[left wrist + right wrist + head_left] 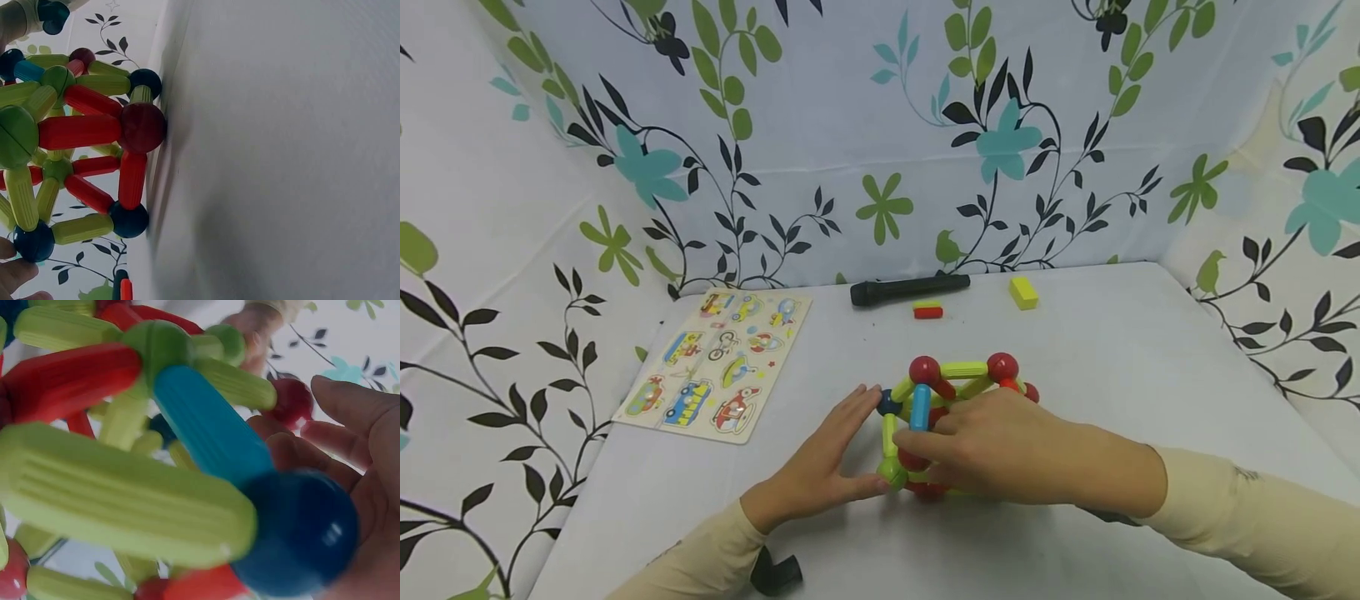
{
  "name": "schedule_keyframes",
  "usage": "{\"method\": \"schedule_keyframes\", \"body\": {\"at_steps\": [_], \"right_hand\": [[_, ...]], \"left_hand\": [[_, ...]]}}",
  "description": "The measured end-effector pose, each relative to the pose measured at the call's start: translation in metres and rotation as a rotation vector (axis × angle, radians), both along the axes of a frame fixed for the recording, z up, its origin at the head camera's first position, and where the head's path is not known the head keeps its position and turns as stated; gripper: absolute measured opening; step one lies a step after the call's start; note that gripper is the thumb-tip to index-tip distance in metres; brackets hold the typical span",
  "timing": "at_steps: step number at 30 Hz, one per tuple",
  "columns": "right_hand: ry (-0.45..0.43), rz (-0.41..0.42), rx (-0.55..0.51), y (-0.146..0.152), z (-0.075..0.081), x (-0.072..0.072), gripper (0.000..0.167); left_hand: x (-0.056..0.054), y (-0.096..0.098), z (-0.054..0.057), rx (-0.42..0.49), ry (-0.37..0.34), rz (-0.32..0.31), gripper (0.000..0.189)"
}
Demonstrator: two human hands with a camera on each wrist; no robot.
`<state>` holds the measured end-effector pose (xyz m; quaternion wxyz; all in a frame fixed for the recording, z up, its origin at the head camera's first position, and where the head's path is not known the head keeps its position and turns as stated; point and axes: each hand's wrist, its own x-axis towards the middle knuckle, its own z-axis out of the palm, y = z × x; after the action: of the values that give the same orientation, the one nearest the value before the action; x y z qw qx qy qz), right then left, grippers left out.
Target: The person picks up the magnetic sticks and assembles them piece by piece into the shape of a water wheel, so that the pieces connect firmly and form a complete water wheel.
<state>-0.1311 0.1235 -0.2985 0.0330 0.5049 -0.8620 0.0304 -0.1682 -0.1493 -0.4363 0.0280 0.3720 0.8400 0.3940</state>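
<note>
A magnetic stick-and-ball structure (964,370) of yellow-green, red and blue sticks stands on the white table in the head view. My left hand (820,471) is at its left side, fingers extended toward a dark blue ball (889,403) and thumb by a green ball (892,472). From the right, my right hand (1022,450) reaches over the structure and grips its near side, fingers curled by a red ball (913,460) under an upright blue stick (919,408). The right wrist view shows thumb and fingers around a red ball (290,403). The right hand hides much of the structure.
A wooden picture puzzle board (711,362) lies at the left. Toward the back are a black microphone (910,289), a small red piece (928,313) beside a yellow one, and a yellow block (1023,292). A black curved piece (777,573) lies beside the left sleeve.
</note>
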Motion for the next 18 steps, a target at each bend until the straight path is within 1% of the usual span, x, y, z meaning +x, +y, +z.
{"method": "schedule_keyframes", "body": {"at_steps": [2, 4, 6, 7, 10, 12, 15, 17, 18], "right_hand": [[0.035, 0.005, -0.082, 0.008, 0.002, 0.002, 0.049], [0.067, -0.007, -0.180, 0.021, 0.005, 0.004, 0.045], [0.096, -0.034, -0.281, 0.036, 0.006, 0.006, 0.043], [0.103, -0.054, -0.320, 0.044, 0.007, 0.008, 0.043], [0.116, -0.144, -0.397, 0.065, 0.005, 0.014, 0.037], [0.124, -0.224, -0.422, 0.078, 0.002, 0.018, 0.035], [0.130, -0.349, -0.434, 0.096, -0.008, 0.022, 0.033], [0.111, -0.428, -0.433, 0.106, -0.016, 0.024, 0.029], [0.097, -0.457, -0.432, 0.111, -0.021, 0.025, 0.027]], "left_hand": [[-0.004, -0.002, 0.001, 0.007, 0.013, -0.003, 0.092], [-0.011, -0.003, 0.003, 0.027, 0.016, 0.019, 0.082], [-0.024, -0.001, 0.006, 0.050, 0.007, 0.070, 0.071], [-0.032, 0.001, 0.007, 0.059, 0.005, 0.105, 0.064], [-0.065, 0.009, 0.010, 0.043, 0.034, 0.212, 0.046], [-0.090, 0.017, 0.010, -0.017, 0.077, 0.260, 0.039], [-0.127, 0.030, 0.010, -0.114, 0.117, 0.300, 0.031], [-0.146, 0.040, 0.010, -0.170, 0.118, 0.323, 0.028], [-0.154, 0.044, 0.010, -0.186, 0.109, 0.332, 0.027]]}}
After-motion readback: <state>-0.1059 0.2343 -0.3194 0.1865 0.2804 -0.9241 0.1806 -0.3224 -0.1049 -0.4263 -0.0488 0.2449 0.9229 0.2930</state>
